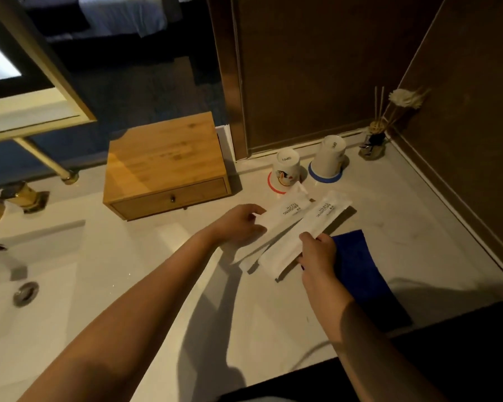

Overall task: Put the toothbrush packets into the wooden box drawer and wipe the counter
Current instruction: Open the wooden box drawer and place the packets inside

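Two long white toothbrush packets printed "BRUSHING TEETH" are lifted a little above the pale counter (163, 256). My left hand (238, 224) pinches the near end of the left packet (285, 213). My right hand (317, 252) grips the near end of the right packet (311, 227). Behind and to the left stands the wooden box (163, 158), its front drawer (169, 198) shut, with a small dark knob. A folded blue cloth (363, 274) lies flat on the counter under and to the right of my right hand.
Two upside-down paper cups (286, 169) (330, 158) stand on red and blue coasters behind the packets. A reed diffuser (373, 143) sits in the back right corner by the brown wall. A white sink (26, 271) with a brass tap (18, 195) lies left.
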